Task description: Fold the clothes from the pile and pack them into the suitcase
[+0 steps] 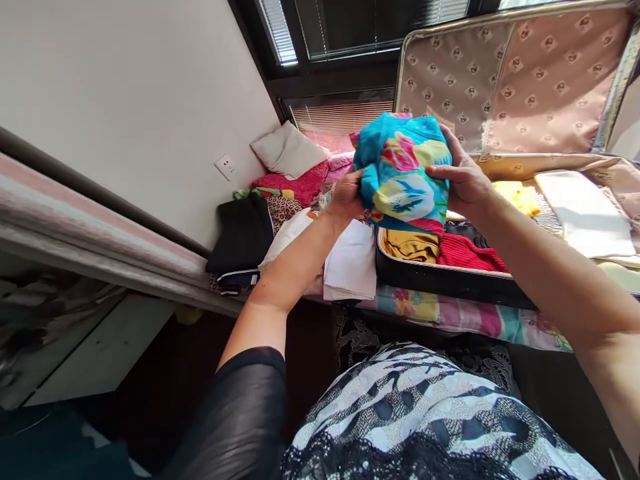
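Note:
I hold a folded turquoise cloth with a bright flower print point(403, 173) up in the air between both hands. My left hand point(347, 195) grips its lower left edge, fingers closed into the fabric. My right hand point(463, 175) clasps its right side, fingers wrapped over the top. The bundle hangs just above the near left corner of an open suitcase point(450, 280) lying on the bed. Inside the case lie a mustard garment point(411, 245), a red knit point(467, 255), a yellow item point(520, 197) and a white folded cloth point(583, 212).
The suitcase lid point(515, 80) stands upright against the window. Left of the case on the bed lie a white folded cloth point(351, 265), a black folded pile point(240, 237), a red cloth point(300, 185) and a white pillow point(287, 150). A wall point(125, 100) runs along the left.

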`<state>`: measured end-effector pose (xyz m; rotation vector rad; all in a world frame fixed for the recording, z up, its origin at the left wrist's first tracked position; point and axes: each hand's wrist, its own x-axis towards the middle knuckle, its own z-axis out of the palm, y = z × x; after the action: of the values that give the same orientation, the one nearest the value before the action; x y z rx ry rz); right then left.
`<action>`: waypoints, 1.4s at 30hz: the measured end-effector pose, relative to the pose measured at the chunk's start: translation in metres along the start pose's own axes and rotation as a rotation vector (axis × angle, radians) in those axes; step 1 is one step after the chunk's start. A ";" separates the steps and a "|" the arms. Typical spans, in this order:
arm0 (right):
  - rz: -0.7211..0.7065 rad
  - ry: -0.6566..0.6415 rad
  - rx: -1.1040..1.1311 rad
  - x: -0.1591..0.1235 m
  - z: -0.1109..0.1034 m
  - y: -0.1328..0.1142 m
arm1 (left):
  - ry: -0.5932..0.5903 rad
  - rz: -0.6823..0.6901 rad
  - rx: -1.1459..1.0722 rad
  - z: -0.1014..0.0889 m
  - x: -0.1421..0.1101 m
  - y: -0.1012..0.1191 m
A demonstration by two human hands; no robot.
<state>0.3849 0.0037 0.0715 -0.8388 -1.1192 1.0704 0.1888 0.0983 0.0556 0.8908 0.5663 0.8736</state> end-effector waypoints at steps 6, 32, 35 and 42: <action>0.446 0.047 -0.268 -0.045 -0.078 0.078 | -0.168 -0.182 0.734 0.003 -0.002 -0.060; 0.418 -0.547 -1.384 -0.058 -0.077 0.158 | -0.987 0.219 1.676 0.013 -0.001 -0.106; 0.337 -0.547 -1.451 -0.057 -0.076 0.142 | -0.646 0.507 1.447 -0.023 -0.024 -0.071; 0.187 -0.410 -1.452 -0.051 -0.076 0.104 | 0.463 0.045 1.548 -0.198 -0.091 0.012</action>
<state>0.4296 -0.0156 -0.0586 -1.9030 -2.2334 0.4141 -0.0113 0.1102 -0.0313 2.0880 1.7222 0.5583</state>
